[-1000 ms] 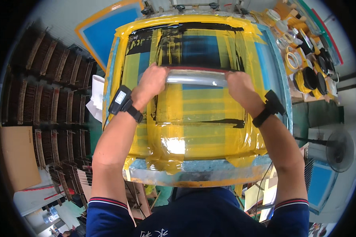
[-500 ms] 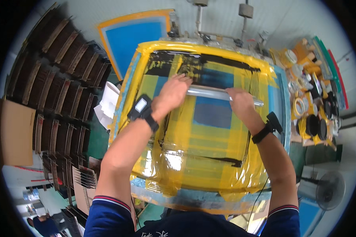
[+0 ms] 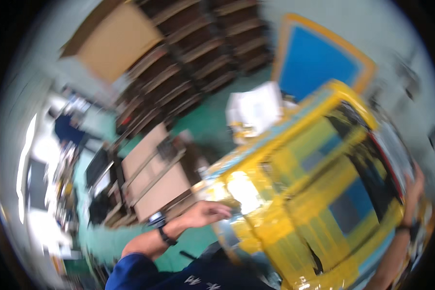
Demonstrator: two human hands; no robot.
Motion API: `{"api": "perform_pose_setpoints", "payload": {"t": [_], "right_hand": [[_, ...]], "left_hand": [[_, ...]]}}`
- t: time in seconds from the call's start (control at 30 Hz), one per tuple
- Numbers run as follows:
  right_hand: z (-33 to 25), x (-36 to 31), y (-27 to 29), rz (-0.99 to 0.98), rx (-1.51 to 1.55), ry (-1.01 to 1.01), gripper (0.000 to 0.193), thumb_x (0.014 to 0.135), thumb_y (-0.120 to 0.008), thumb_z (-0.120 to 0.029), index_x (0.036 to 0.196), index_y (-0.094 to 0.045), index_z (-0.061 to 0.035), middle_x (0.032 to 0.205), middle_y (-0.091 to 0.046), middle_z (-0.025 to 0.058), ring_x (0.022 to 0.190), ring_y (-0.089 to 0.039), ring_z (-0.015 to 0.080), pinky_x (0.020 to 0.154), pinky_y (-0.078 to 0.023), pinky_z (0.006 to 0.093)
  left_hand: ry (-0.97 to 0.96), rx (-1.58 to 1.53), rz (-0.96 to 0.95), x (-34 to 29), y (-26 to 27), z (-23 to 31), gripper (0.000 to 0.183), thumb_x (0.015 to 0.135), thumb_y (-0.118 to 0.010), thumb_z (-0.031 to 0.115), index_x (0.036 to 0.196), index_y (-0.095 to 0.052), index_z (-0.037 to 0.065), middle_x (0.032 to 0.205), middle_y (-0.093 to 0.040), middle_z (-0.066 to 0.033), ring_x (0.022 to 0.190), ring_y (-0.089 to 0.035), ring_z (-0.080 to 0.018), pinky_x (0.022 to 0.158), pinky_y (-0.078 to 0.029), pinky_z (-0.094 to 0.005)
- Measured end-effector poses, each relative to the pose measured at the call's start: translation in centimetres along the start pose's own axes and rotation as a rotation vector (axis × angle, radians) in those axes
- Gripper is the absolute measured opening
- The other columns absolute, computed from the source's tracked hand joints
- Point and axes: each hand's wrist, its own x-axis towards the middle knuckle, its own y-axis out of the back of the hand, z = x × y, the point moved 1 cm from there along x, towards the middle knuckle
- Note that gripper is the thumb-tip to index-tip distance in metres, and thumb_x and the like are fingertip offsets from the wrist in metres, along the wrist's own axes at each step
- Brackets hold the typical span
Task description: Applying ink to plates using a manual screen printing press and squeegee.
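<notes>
A screen-printing frame [image 3: 295, 193], its mesh taped over in yellow with blue and grey patches, fills the right of the view. Black ink [image 3: 372, 179] is smeared across its far part. Along that far edge lies a long silvery squeegee [image 3: 395, 150] with a dark red lower edge. My right hand [image 3: 413, 186] is closed around its near end, blurred by motion. My left hand [image 3: 208, 213] hovers by the frame's near left side, fingers loosely bent and apart, with nothing seen in them.
Dark racks [image 3: 188, 43] stand at the back left, with a cardboard sheet [image 3: 121, 41] against them. A blue panel [image 3: 319, 58] with an orange border leans behind the frame. White paper [image 3: 256, 111] lies beside it. Cardboard [image 3: 154, 174] stands at left; another person [image 3: 67, 128] is farther off.
My view has swung left. My left hand has let go of the squeegee and come back toward me. My right hand has carried the squeegee from mid-mesh to the far edge.
</notes>
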Motion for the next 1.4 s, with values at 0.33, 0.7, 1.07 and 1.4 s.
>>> {"api": "perform_pose_setpoints", "payload": {"t": [0.33,0.7,1.07,1.4], "right_hand": [[-18.8,-19.8,9.4,-0.121,-0.131,0.139,0.047,0.098,-0.057,-0.017,0.139,-0.047,0.0033,0.142,-0.051,0.0180,0.133,-0.045,0.0317,0.114,-0.029,0.0412],[-40.6,-36.5,19.2,-0.100,-0.271,-0.003,0.051,0.090,-0.072,-0.028,0.123,-0.058,0.0074,0.123,-0.063,0.0229,0.114,-0.059,0.0391,0.098,-0.046,0.0475],[-38.6,-22.1,33.5,0.019,-0.133,0.007,0.071,0.097,-0.043,-0.053,0.148,-0.040,-0.0034,0.153,-0.039,0.0169,0.143,-0.033,0.0290,0.118,-0.021,0.0392],[-37.7,-16.7,40.1,-0.034,-0.214,-0.032,0.068,0.099,-0.035,-0.055,0.149,-0.040,-0.0108,0.150,-0.042,0.0145,0.142,-0.033,0.0270,0.118,-0.022,0.0450]], "left_hand": [[0.284,-0.604,0.207,-0.1,-0.2,-8.8,0.044,0.093,-0.055,0.010,0.135,-0.051,-0.001,0.100,-0.071,-0.0124,0.078,-0.069,-0.0147,0.066,-0.057,-0.0246],[0.074,-0.724,0.051,-0.9,0.2,-5.1,0.032,0.088,-0.052,0.003,0.120,-0.053,0.003,0.094,-0.064,-0.0056,0.078,-0.063,-0.0131,0.066,-0.054,-0.0258],[-0.112,-0.167,-0.191,6.8,-3.6,-1.6,0.041,0.087,-0.051,-0.004,0.128,-0.049,-0.002,0.102,-0.067,-0.0098,0.090,-0.064,-0.0164,0.080,-0.053,-0.0286],[-0.135,-0.016,-0.247,18.2,-14.9,6.6,0.049,0.089,-0.059,0.002,0.135,-0.047,-0.009,0.123,-0.062,-0.0164,0.109,-0.062,-0.0239,0.093,-0.052,-0.0334]]}}
